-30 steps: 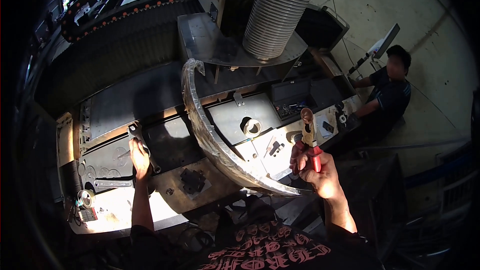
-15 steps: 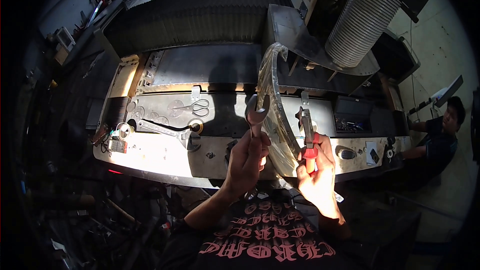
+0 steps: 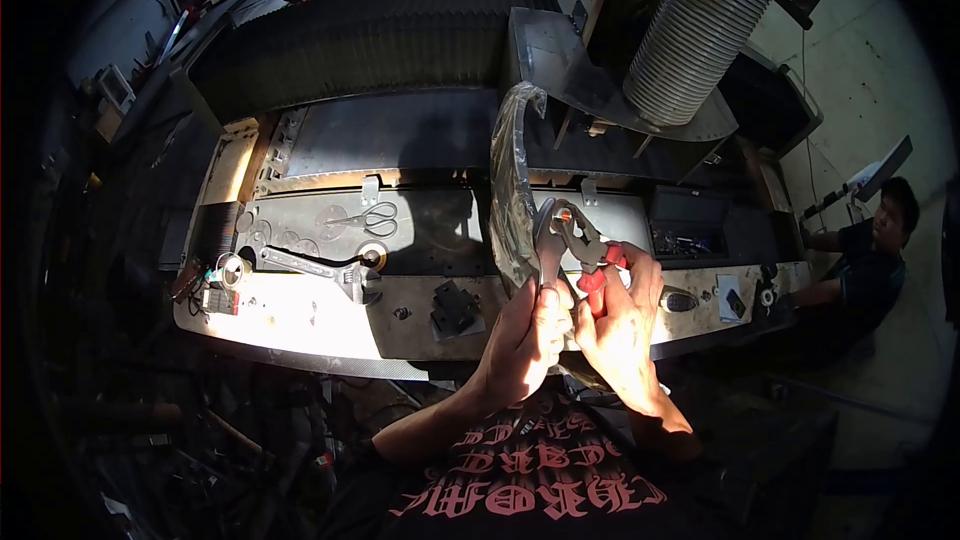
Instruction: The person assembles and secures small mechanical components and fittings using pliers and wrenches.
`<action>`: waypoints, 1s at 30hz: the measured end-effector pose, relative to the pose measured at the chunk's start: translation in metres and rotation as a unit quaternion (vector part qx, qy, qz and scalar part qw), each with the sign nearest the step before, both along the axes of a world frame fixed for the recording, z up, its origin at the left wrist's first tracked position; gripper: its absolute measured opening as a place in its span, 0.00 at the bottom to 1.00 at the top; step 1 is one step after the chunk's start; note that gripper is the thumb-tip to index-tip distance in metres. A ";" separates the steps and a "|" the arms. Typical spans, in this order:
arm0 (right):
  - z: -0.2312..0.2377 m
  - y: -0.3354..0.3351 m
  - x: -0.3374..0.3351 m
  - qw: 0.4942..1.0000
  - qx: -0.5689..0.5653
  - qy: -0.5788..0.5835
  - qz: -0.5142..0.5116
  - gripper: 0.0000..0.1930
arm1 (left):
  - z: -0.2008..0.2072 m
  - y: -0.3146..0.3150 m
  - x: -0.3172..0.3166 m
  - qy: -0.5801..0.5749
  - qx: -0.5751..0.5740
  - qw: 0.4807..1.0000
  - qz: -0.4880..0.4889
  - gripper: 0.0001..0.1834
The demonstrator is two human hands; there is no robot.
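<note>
My left hand (image 3: 528,332) is closed round the shank of a grey open-end wrench (image 3: 547,250), its jaw pointing up. In my right hand (image 3: 632,315) are pliers (image 3: 592,252) with red grips and dark jaws. The pliers' jaws are spread and meet the wrench head, or lie just over it; I cannot tell which. A small orange-coloured bit (image 3: 563,217) shows between the two tools, too small to name. Close behind the wrench stands a curved strip wrapped in clear plastic (image 3: 510,185). My fingers hide the lower ends of both tools.
On the machine bed's ledge lie scissors (image 3: 372,220), a large adjustable wrench (image 3: 312,265), a tape roll (image 3: 372,256) and a black block (image 3: 455,308). A dark tray (image 3: 690,225) holds small parts. A ribbed hose (image 3: 700,40) hangs at upper right. Another person (image 3: 865,255) crouches at right.
My left hand has moved right with the wrench, bringing it up to the pliers. The pliers have tilted left and their jaws have spread. The black block has come into view.
</note>
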State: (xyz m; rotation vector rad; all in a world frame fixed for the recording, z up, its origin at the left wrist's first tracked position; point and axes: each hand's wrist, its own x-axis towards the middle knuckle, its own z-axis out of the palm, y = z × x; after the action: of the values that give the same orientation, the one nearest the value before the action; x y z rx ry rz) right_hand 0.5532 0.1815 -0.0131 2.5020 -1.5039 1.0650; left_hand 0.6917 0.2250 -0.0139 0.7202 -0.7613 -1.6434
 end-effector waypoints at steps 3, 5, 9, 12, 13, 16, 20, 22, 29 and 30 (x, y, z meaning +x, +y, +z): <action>-0.006 0.001 -0.003 1.000 0.026 -0.017 0.001 0.16 | -0.006 -0.001 -0.009 0.024 0.000 1.000 -0.003 0.18; -0.010 0.001 -0.003 0.998 0.032 -0.054 0.021 0.18 | -0.011 -0.002 -0.011 0.038 0.006 0.999 -0.006 0.19; -0.006 0.000 -0.007 1.000 0.010 -0.009 -0.011 0.20 | -0.009 -0.002 -0.009 0.014 0.002 1.000 -0.016 0.21; -0.004 -0.002 -0.015 1.000 0.007 -0.005 -0.007 0.19 | -0.006 0.000 -0.013 -0.004 0.015 1.000 -0.017 0.22; -0.004 -0.004 -0.015 1.000 0.005 0.008 -0.004 0.18 | -0.006 0.000 -0.012 -0.007 0.029 0.999 -0.018 0.22; -0.002 -0.004 -0.016 1.000 -0.010 0.015 0.004 0.16 | -0.007 0.003 -0.014 0.015 0.051 0.999 -0.013 0.22; 0.005 -0.003 -0.018 0.998 -0.031 0.044 0.015 0.18 | -0.007 0.007 -0.011 0.048 0.051 0.997 -0.015 0.21; 0.007 -0.003 -0.020 0.997 -0.043 0.062 0.022 0.20 | -0.008 0.009 -0.011 0.026 0.027 0.999 -0.012 0.22; 0.010 -0.010 -0.023 0.992 -0.062 0.101 0.051 0.22 | -0.011 0.014 -0.004 0.001 0.049 0.999 0.005 0.21; 0.012 -0.009 -0.023 0.991 -0.062 0.107 0.045 0.23 | -0.011 0.014 -0.002 0.001 0.059 0.998 -0.002 0.21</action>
State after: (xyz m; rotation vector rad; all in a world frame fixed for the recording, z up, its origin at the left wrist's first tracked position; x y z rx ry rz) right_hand 0.5307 0.1721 -0.0012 2.5234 -1.2408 0.8389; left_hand 0.6894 0.2388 -0.0251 0.8010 -0.6694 -1.7033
